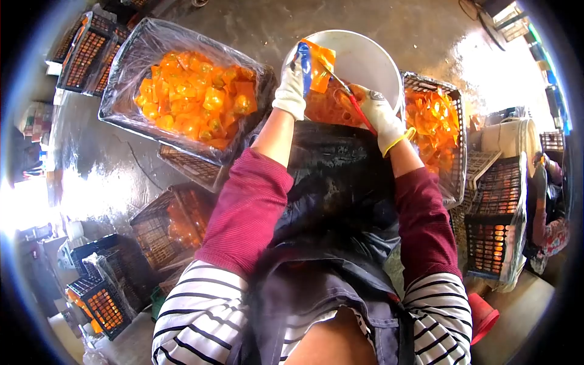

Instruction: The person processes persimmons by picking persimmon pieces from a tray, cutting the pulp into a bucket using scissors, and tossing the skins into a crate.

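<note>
Above a white bucket (365, 56), my gloved left hand (292, 88) is closed on an orange plastic packet (322, 64) with a blue patch by the fingers. My gloved right hand (380, 115) is closed round red-handled scissors (360, 108), whose blades reach the packet's edge. Whether the blades have cut into it I cannot tell. Reddish-orange contents (331, 108) lie in the bucket. Left of it, a plastic-lined crate (115, 100) holds many orange packets (198, 94). On the right, another lined crate (457, 176) is heaped with crumpled orange wrappers (433, 125).
Black crates (496, 213) with orange contents stand at the right, near another person (547, 207). More crates (173, 222) lie at lower left. A stack of crates (85, 52) is at upper left. Wet-looking floor (255, 24) surrounds the bucket. A red container (482, 317) sits at lower right.
</note>
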{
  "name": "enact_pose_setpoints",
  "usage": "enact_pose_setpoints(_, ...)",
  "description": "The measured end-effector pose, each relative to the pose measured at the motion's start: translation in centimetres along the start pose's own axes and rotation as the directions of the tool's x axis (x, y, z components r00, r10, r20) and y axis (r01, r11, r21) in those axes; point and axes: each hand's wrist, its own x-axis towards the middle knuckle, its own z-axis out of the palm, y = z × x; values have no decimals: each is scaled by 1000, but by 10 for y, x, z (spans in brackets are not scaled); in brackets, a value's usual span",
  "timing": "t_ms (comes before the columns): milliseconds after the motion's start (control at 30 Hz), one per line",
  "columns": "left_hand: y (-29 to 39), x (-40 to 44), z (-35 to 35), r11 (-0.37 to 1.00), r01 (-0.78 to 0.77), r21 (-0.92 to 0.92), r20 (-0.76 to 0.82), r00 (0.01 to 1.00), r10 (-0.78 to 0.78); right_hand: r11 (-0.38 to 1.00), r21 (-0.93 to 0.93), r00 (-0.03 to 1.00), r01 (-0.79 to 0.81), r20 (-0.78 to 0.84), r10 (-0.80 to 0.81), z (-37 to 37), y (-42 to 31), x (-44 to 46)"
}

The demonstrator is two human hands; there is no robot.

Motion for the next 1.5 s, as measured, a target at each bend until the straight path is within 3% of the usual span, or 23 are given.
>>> enact_pose_setpoints(100, 0, 3, 0, 878, 113, -466, 302, 953, 38, 981, 193, 999, -29, -27, 34, 13, 38, 10)
enact_pose_setpoints(200, 24, -29, 11, 967, 186, -174, 310, 942, -125, 985, 119, 992, -122, -16, 125, 2, 27, 10)
enact_pose_setpoints(267, -13, -9, -5, 953, -278, 118, 430, 879, 204, 996, -61, 996, -62, -74, 57, 1, 23, 10)
enact_pose_setpoints(333, -1, -18, -4, 967, 231, -104, 301, 934, -190, 999, -32, 989, -40, -143, 35, 0, 8, 6)
enact_pose_setpoints(433, -40, 4, -20, 985, 22, 174, 302, 950, -74, 1000, 1, 983, -10, -181, 10, -2, -13, -2)
enact_pose_setpoints(500, -41, 7, -21, 977, 98, 188, 266, 953, -146, 999, -14, 988, -38, -148, 36, -2, -12, -1)
enact_pose_setpoints(567, -2, -11, -9, 917, 392, -69, 198, 907, -372, 992, -65, 991, -112, -78, 107, 2, 2, 3)
enact_pose_setpoints(667, -3, -11, -13, 929, 362, -74, 245, 910, -335, 995, 65, 993, -81, -77, 86, 9, 14, 6)
enact_pose_setpoints(733, -12, -9, -11, 893, -9, 450, 314, 938, -149, 999, -27, 990, -39, -135, 35, 4, -8, 3)
enact_pose_setpoints(800, -22, -4, -13, 830, -43, 556, 267, 955, -130, 997, -46, 991, -54, -123, 48, 2, -13, 2)
enact_pose_setpoints(867, -37, 6, -15, 926, 265, 271, 65, 954, -292, 991, 1, 990, -132, -48, 132, 0, -9, 1)
enact_pose_setpoints(900, -33, 0, -12, 979, 204, 20, -2, 979, -204, 992, -39, 992, -122, -45, 120, -3, -10, 0)
enact_pose_setpoints(933, -8, -8, -8, 982, 188, 2, 1, 982, -188, 991, -76, 993, -111, -40, 108, -4, -14, -2)
enact_pose_setpoints(1000, -25, 5, -18, 965, 108, 238, -75, 993, -93, 997, -62, 994, -33, -102, 27, -1, -9, -4)
enact_pose_setpoints(1067, -6, -12, -7, 958, 106, 266, -36, 994, -100, 993, 30, 965, 110, -244, -100, 10, 11, -2)
enact_pose_setpoints(1133, -4, -14, -6, 919, 64, 389, -44, 998, -50, 996, -71, 994, -46, -101, 39, 7, 10, 6)
enact_pose_setpoints(1200, -16, -5, -13, 806, -6, 592, -74, 995, 62, 989, -92, 994, -113, -16, 112, 3, 8, 3)
enact_pose_setpoints(1233, 29, -30, 4, 547, 22, 837, -107, 986, 124, 993, -56, 995, -102, 2, 102, -1, -1, -2)
enact_pose_setpoints(1300, 15, -18, -6, 628, -94, 773, -36, 981, 191, 990, 72, 993, -118, 32, 115, -1, -2, -4)
enact_pose_setpoints(1367, -24, 9, -21, 817, -211, 537, -32, 962, 270, 943, 273, 982, -191, 68, 179, 4, 4, -2)
enact_pose_setpoints(1433, -3, -8, 0, 994, 3, -106, 36, 999, 1, 821, 493, 957, -290, 121, 265, -5, -16, -6)
enact_pose_setpoints(1467, 8, -14, 10, 897, 151, -416, 133, 986, -104, 726, 596, 937, -342, 160, 310, -11, -28, -9)
enact_pose_setpoints(1500, 11, -13, 14, 809, 270, -522, 258, 954, -152, 736, 578, 935, -352, 174, 311, -11, -33, -10)
